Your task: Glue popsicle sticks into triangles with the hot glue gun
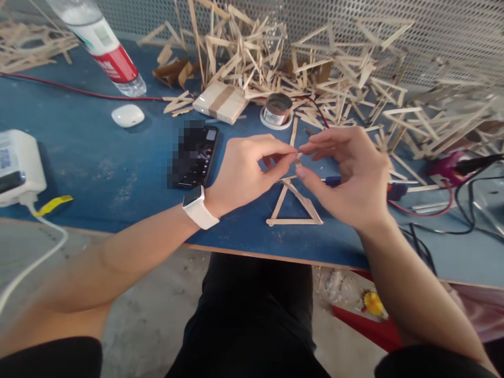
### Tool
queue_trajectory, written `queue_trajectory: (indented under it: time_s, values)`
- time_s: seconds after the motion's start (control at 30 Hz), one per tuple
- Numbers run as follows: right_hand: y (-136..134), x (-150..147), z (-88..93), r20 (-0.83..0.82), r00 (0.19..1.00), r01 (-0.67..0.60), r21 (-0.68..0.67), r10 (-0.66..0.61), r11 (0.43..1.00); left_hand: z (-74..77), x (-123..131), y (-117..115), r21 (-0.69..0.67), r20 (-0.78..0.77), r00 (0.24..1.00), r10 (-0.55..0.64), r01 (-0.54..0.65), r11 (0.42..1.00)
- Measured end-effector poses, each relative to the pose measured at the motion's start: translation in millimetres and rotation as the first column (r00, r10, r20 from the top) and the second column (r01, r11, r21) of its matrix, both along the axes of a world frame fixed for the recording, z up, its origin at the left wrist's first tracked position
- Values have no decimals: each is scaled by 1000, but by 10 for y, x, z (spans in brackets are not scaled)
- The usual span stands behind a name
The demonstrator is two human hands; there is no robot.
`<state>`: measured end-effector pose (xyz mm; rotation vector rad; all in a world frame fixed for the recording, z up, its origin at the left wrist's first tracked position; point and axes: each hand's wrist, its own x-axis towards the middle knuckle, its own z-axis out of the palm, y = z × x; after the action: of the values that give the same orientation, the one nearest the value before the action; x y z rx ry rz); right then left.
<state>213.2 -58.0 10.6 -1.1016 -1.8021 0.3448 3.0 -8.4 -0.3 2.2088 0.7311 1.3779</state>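
Note:
My left hand [252, 165], with a white-banded watch [200, 207] on its wrist, is closed in a pinch at a small pale piece [298, 157], perhaps a bit of wooden stick. From the other side, the thumb and forefinger of my right hand [350, 176] close around the same piece; the other fingers are loosely curled. Just below the hands, a triangle of flat wooden sticks [293, 221] lies on the blue table [244, 231]. Behind them is a single stick [294, 131]. A blue-handled tool [333, 181] is partly hidden by my right hand.
Loose wooden sticks [252, 58] pile along the back mesh. In front stand a banded stick bundle [221, 102] and a small round tin [277, 109]. Leftward are a phone [197, 157], white earbud case [128, 115], water bottle [106, 52] and white charger [19, 168]. Cables [464, 226] run right.

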Motion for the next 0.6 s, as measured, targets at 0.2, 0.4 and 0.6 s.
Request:
queue_trajectory:
  time_s: [0.2,0.4,0.6]
  values:
    - [-10,0,-35,-18,1000,-22,-6,22,1000,5,-21,11,-2,6,1000,-18,18,1000]
    - [11,-4,-67,-49,999,7,-36,-9,999,6,-29,17,11,1,1000,-8,8,1000]
    - [17,30,-49,67,996,66,19,-67,998,16,-34,17,7,2,1000,-24,24,1000]
